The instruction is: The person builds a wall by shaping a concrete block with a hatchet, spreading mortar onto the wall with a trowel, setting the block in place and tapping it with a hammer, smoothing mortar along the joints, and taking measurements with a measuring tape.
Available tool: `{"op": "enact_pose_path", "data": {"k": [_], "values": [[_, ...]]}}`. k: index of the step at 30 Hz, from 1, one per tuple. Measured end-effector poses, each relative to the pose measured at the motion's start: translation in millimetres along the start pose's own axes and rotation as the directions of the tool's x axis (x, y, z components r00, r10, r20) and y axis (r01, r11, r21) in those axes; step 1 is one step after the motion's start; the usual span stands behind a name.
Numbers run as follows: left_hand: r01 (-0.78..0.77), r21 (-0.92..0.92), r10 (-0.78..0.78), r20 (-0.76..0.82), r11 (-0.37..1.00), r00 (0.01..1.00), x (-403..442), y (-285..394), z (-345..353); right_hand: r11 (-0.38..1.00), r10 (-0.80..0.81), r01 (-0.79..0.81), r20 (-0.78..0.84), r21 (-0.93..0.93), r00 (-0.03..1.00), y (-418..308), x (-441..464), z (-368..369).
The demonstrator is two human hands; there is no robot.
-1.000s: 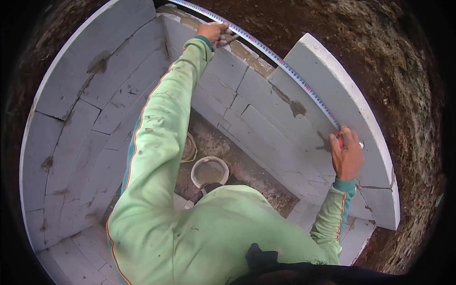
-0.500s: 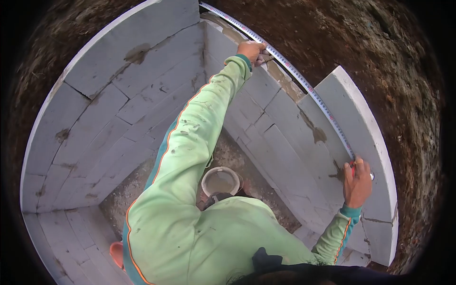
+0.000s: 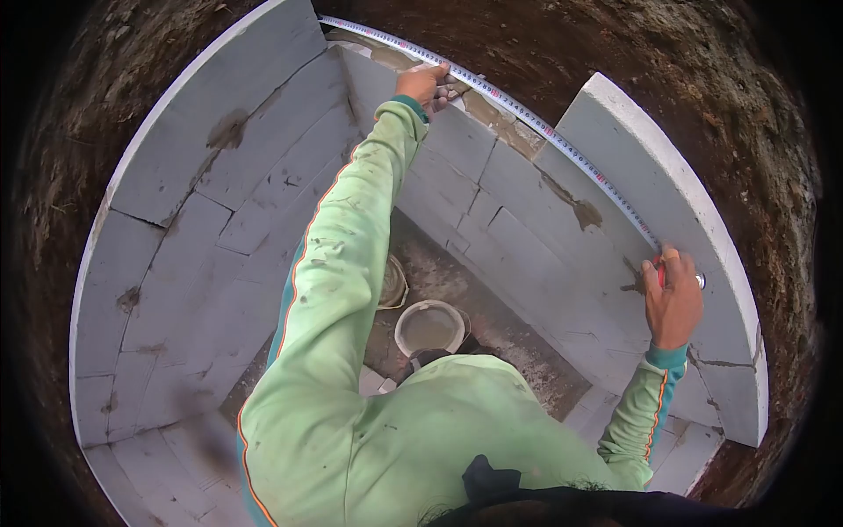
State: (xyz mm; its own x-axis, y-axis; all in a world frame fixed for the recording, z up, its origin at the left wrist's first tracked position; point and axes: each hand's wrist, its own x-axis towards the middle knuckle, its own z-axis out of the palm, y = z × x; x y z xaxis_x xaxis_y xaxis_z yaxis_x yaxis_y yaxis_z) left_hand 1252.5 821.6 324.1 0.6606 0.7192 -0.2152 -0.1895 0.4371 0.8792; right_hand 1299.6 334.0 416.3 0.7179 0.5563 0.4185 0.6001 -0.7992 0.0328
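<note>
A tape measure's white blade [image 3: 575, 158] is drawn out along the top of the grey block wall [image 3: 562, 246], from the far corner down to the right. My left hand [image 3: 424, 85] pinches the blade near the gap in the top course, just above a mortar-smeared edge. In my right hand [image 3: 674, 299] sits the red tape measure case [image 3: 660, 269], held against the inner face of the upper right block. My fingers cover most of the case. The blade's far end meets the left wall's corner, too small to see clearly.
Block walls [image 3: 167, 263] enclose me, with a raised block [image 3: 667, 167] on the right. Bare soil [image 3: 702, 79] rises behind them. On the floor below stand a bucket of grey mix [image 3: 429, 328] and another bucket [image 3: 392, 283], partly behind my left arm.
The view has shifted and turned slightly, so the walls and hands sit differently in it. Both hands keep their hold on the tape measure. A second bucket has come into sight.
</note>
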Motion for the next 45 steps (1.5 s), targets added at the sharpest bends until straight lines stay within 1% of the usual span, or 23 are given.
{"op": "enact_pose_path", "data": {"k": [3, 8, 12, 15, 22, 27, 31, 36, 40, 42, 43, 45], "values": [[0.003, 0.024, -0.002, -0.004, 1.0, 1.0, -0.3, -0.5, -0.6, 1.0, 0.0, 0.0, -0.009, 0.016, 1.0, 0.6, -0.7, 0.6], [-0.006, 0.045, 0.004, 0.038, 0.999, 0.999, 1.1, -0.3, -4.6, 1.0, 0.01, -0.01, -0.007, 0.017, 1.0, 1.4, -0.8, 1.7], [-0.006, 0.036, 0.006, -0.003, 0.999, 1.0, 3.8, -1.4, -1.4, 0.999, 0.009, -0.009, 0.012, 0.041, 1.0, 3.1, -0.8, -1.8], [-0.012, 0.036, 0.012, -0.001, 0.999, 1.0, 3.8, -0.8, -1.3, 0.999, -0.016, 0.017, -0.024, 0.041, 1.0, 3.7, -0.8, -0.8], [-0.006, 0.062, 0.008, -0.034, 0.998, 0.999, -1.0, 2.7, 1.3, 0.999, -0.032, 0.032, 0.001, 0.024, 1.0, 4.8, 1.1, -1.7], [-0.01, 0.069, 0.012, -0.021, 0.998, 1.0, -0.7, 2.8, -0.8, 0.998, -0.056, 0.056, -0.014, 0.014, 0.998, 6.0, 0.8, 0.4], [-0.012, 0.078, 0.012, -0.003, 0.997, 1.0, -3.4, 3.8, 0.0, 0.999, -0.047, 0.047, -0.012, 0.017, 0.999, 5.4, 0.8, 0.5], [-0.01, 0.062, 0.011, -0.017, 0.998, 1.0, -2.2, 2.8, 3.3, 0.999, -0.031, 0.031, 0.003, 0.007, 1.0, 3.1, 0.5, -1.3], [-0.021, 0.082, 0.024, -0.032, 0.996, 0.999, -4.4, 4.4, 3.5, 0.998, -0.027, 0.026, 0.008, 0.052, 1.0, 4.9, 0.7, 1.8], [-0.027, 0.093, 0.029, -0.013, 0.995, 1.0, -3.3, 2.3, 2.1, 0.998, -0.033, 0.033, 0.005, 0.06, 0.999, 4.7, 0.0, 2.2], [-0.025, 0.106, 0.025, -0.001, 0.994, 1.0, -3.5, 2.7, 1.1, 0.998, -0.034, 0.034, 0.009, 0.048, 0.999, 3.8, 0.6, 2.7], [-0.004, 0.063, 0.006, -0.038, 0.998, 0.999, -3.2, 1.6, 0.7, 1.0, -0.022, 0.022, 0.019, 0.014, 1.0, 4.4, 0.2, 3.1]]}}
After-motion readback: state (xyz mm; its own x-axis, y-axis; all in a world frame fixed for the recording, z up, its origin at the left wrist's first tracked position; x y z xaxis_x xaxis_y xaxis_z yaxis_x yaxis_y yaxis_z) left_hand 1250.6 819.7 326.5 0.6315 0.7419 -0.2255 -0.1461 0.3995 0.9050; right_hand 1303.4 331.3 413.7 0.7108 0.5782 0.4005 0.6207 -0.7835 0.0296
